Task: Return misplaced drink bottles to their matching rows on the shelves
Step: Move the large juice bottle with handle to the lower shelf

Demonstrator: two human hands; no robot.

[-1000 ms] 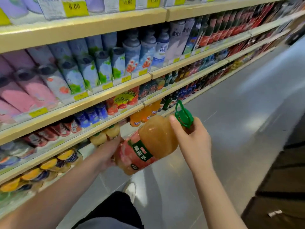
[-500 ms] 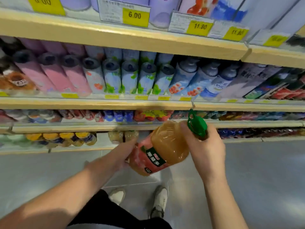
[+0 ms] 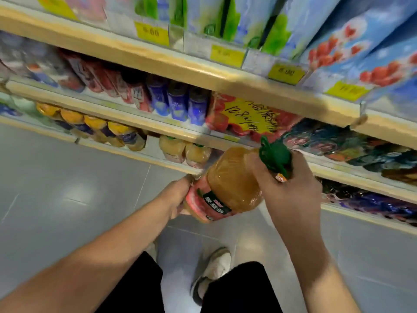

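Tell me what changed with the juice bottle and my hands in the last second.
The juice bottle has been carried nearer the bottom shelf, close to the two matching bottles, as the view swung to face the shelves. Nothing was let go: the left hand still holds its base, the right hand its neck below the green cap.

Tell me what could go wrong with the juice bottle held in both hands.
1. The juice bottle is tilted, left hand at its base and right hand near the green cap; a slip could drop it on the shoes below.
2. The matching bottles stand on the lowest shelf under a low overhang; pushing in beside them might knock them over.
3. The green cap is close to the yellow sign and may snag it.
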